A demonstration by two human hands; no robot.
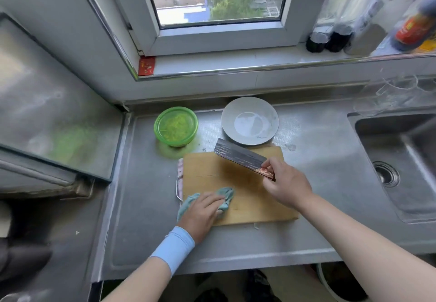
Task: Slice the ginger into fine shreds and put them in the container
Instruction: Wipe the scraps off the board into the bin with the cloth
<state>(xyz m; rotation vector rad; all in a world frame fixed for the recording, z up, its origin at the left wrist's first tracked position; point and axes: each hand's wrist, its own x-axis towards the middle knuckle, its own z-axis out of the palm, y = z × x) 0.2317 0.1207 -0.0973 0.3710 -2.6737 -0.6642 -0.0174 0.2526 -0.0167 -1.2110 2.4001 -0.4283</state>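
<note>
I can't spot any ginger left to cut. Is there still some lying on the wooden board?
No. The cutting board shows bare wood, with only a blue cloth under the left hand on it.

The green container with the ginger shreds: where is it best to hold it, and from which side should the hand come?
Grip the green container by its round outer wall just under the rim, coming from above and the front. It stands upright and open on the steel counter, apart from the white plate and the cutting board, so fingers can likely wrap the sides.
</note>
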